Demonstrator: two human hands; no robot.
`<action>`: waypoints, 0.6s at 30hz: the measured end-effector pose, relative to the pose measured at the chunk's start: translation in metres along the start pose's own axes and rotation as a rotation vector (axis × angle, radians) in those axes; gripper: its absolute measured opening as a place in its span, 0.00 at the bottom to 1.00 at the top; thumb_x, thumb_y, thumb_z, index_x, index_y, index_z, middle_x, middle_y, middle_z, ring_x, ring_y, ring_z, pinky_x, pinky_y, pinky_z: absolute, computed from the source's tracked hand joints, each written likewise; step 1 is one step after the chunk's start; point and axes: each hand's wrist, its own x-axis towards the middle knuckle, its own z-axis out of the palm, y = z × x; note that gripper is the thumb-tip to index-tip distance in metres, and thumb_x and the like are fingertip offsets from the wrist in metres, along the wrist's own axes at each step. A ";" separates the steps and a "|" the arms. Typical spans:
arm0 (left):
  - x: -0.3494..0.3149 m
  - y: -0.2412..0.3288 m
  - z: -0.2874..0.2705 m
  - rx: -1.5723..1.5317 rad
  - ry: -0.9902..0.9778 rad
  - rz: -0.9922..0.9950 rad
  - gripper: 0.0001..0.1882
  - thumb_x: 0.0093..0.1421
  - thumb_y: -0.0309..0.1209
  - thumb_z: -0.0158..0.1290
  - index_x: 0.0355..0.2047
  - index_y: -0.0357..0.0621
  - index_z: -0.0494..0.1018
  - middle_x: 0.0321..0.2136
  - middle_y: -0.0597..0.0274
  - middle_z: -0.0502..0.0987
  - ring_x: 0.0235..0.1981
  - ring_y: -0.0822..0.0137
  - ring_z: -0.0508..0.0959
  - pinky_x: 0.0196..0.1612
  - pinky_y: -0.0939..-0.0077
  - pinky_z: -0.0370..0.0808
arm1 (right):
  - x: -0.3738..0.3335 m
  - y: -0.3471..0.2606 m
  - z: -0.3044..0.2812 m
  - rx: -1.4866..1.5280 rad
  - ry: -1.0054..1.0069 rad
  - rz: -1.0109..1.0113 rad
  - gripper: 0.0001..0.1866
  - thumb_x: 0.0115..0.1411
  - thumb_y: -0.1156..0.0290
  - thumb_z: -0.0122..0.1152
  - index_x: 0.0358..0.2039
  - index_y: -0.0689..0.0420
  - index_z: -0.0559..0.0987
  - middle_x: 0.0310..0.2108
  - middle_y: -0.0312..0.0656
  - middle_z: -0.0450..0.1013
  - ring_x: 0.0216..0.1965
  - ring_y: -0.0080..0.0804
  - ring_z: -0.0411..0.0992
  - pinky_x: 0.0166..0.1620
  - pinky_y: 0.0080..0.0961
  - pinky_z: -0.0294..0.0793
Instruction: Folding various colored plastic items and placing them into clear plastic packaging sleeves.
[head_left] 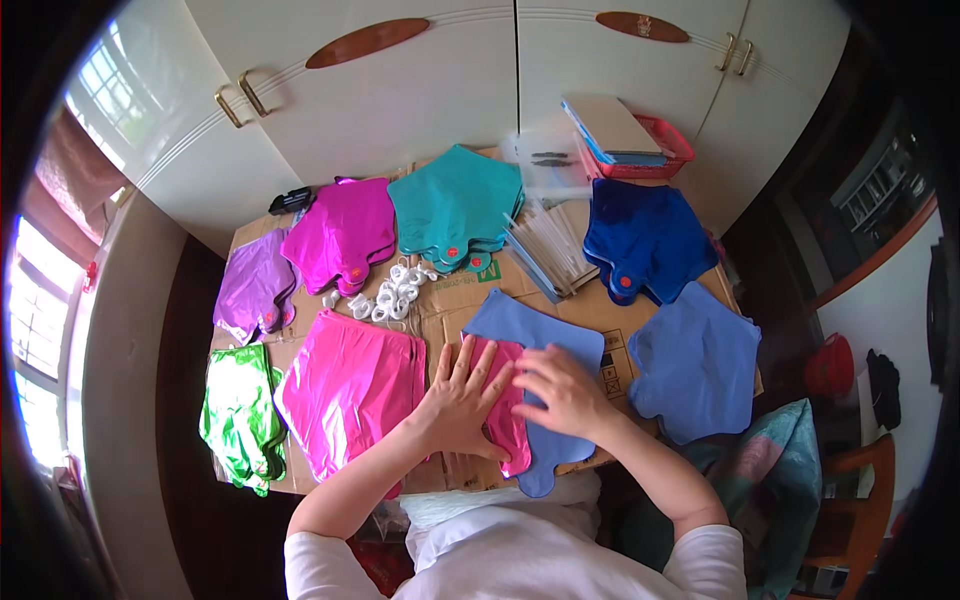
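Note:
A folded pink foil balloon (512,435), deflated, lies on a flat light-blue foil balloon (565,450) in front of me. My left hand (455,405) rests flat across the pink foil with its fingers spread. Over the right edge of the same foil is my right hand (566,393), its fingers apart and slightly bent; whether the fingertips press on it I cannot tell. A stack of pink foil balloons (350,385) lies left of my left hand. To the right of my right hand lies a light-blue stack (695,365).
Cardboard (440,325) covers the table. Around it lie green (240,410), purple (252,285), magenta (340,230), teal (455,200) and dark-blue (650,235) foil stacks. White ribbon coils (400,290), thin packets (560,245) and a red basket (675,145) sit farther back, before white cabinets (420,90).

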 end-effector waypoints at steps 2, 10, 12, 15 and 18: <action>0.000 0.003 -0.004 0.037 -0.028 0.043 0.64 0.34 0.77 0.51 0.66 0.49 0.53 0.65 0.38 0.48 0.64 0.26 0.45 0.59 0.26 0.45 | 0.003 0.015 -0.008 -0.169 0.144 0.158 0.24 0.49 0.60 0.69 0.43 0.57 0.74 0.46 0.45 0.69 0.53 0.44 0.65 0.57 0.44 0.63; 0.000 0.007 0.000 0.074 -0.048 0.041 0.62 0.32 0.78 0.50 0.66 0.60 0.54 0.66 0.41 0.47 0.63 0.24 0.45 0.54 0.19 0.46 | 0.033 0.040 -0.046 -0.096 -0.189 0.624 0.25 0.50 0.54 0.65 0.41 0.60 0.75 0.43 0.50 0.71 0.44 0.50 0.72 0.47 0.40 0.71; -0.001 0.007 0.000 0.075 -0.030 0.042 0.63 0.32 0.78 0.50 0.66 0.60 0.54 0.66 0.41 0.48 0.63 0.24 0.45 0.54 0.19 0.47 | 0.033 0.044 -0.053 -0.076 -0.244 0.632 0.21 0.48 0.54 0.66 0.35 0.59 0.81 0.45 0.51 0.71 0.46 0.46 0.71 0.48 0.36 0.70; -0.002 0.007 0.000 0.081 -0.013 0.046 0.62 0.32 0.78 0.50 0.66 0.60 0.55 0.65 0.41 0.48 0.63 0.24 0.45 0.54 0.19 0.47 | 0.025 0.051 -0.061 0.212 -0.225 0.651 0.24 0.47 0.53 0.67 0.38 0.59 0.80 0.46 0.52 0.71 0.46 0.44 0.71 0.49 0.32 0.69; -0.002 0.007 0.001 0.079 -0.003 0.049 0.63 0.32 0.78 0.50 0.66 0.59 0.55 0.65 0.40 0.49 0.63 0.24 0.46 0.54 0.19 0.47 | 0.019 0.047 -0.066 0.660 -0.252 0.753 0.26 0.53 0.59 0.66 0.48 0.61 0.71 0.44 0.48 0.71 0.46 0.33 0.70 0.49 0.26 0.68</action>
